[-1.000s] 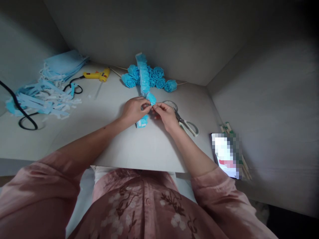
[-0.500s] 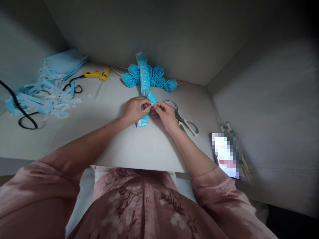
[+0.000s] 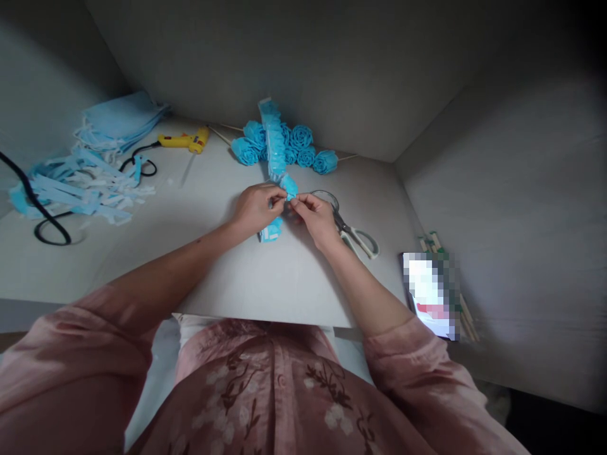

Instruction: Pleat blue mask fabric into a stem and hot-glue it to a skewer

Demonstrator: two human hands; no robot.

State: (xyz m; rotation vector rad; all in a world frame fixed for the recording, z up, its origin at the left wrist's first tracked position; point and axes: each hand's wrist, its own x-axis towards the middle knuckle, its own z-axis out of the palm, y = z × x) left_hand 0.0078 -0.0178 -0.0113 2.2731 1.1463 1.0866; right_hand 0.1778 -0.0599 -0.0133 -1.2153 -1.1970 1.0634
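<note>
Between my two hands is the lower part of a long gathered blue strip (image 3: 275, 145), pleated like a ruffle. My left hand (image 3: 258, 207) pinches it from the left, fingers closed. From the right, my right hand (image 3: 315, 216) pinches the same spot with thumb and fingertips. Below the hands a short blue end piece (image 3: 271, 231) with white patches rests on the table. The strip's far part lies over several blue fabric roses (image 3: 301, 137) on thin sticks. Scissors (image 3: 355, 235) with pale handles lie beside my right hand, near a roll of clear tape (image 3: 327, 197).
A yellow glue gun (image 3: 190, 140) with a black cord lies at the back left. Left of it are a stack of blue face masks (image 3: 121, 120) and a heap of cut strips (image 3: 90, 189). A phone (image 3: 429, 297) and several thin sticks (image 3: 468, 316) lean at the right edge.
Almost nothing differs. Both hands keep their pinch on the blue strip at the same place.
</note>
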